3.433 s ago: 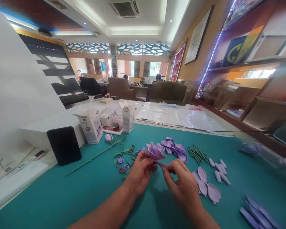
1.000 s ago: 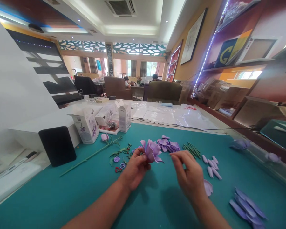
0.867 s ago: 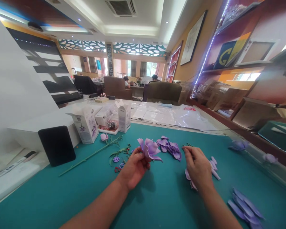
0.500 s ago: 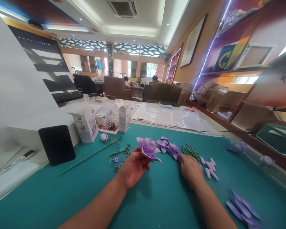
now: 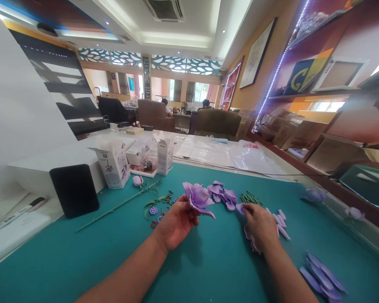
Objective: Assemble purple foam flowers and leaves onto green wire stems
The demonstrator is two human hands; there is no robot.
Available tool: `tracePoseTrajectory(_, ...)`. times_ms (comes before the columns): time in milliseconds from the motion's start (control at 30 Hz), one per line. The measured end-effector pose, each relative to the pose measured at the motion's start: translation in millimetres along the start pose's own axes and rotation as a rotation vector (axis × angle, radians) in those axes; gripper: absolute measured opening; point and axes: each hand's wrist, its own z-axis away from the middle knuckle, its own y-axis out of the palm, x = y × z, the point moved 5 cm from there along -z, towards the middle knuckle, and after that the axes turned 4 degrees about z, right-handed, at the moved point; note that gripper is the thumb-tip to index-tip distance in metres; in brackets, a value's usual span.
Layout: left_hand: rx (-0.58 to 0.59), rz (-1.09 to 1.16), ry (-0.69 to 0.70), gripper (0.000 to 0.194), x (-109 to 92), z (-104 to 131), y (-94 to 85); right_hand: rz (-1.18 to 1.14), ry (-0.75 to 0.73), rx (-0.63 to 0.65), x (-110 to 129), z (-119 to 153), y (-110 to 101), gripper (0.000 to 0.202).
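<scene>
Drawn back from the petal pile (image 5: 230,200) since half a second ago, the right hand (image 5: 261,225) now shows a loose petal (image 5: 241,208) just right of that pile, thumb and fingers pinched on its right end. Adding petals seems the step in hand; next probably calls for carrying this one leftward past the pile and seating it at the flower's base. Left of the pile, the flower (image 5: 198,197) rises above the left hand (image 5: 177,223), whose thumb and fingers grip its underside.
</scene>
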Motion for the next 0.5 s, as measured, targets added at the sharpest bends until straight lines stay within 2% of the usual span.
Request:
tracePoseTrajectory(167, 0.009, 0.015, -0.003, 0.019, 0.3, 0.2, 0.5, -0.157, 0.074, -0.042, 3.0, 3.1, -11.1, 0.025)
tracePoseTrajectory(267, 0.006, 0.015, -0.005, 0.019, 0.3, 0.3, 0.0, -0.323, 0.081, -0.077, 7.8, 4.4, -12.7, 0.042)
tracePoseTrajectory(367, 0.01, 0.026, -0.01, 0.017, 0.4, 0.4, -0.3, -0.391, -0.014, -0.106, 18.7, 6.2, -14.2, 0.052)
tracePoseTrajectory(500, -0.003, 0.042, -0.018, 0.017, 0.5, 0.4, -0.1, -0.462, -0.113, -0.088, 32.8, 10.3, -16.4, 0.041)
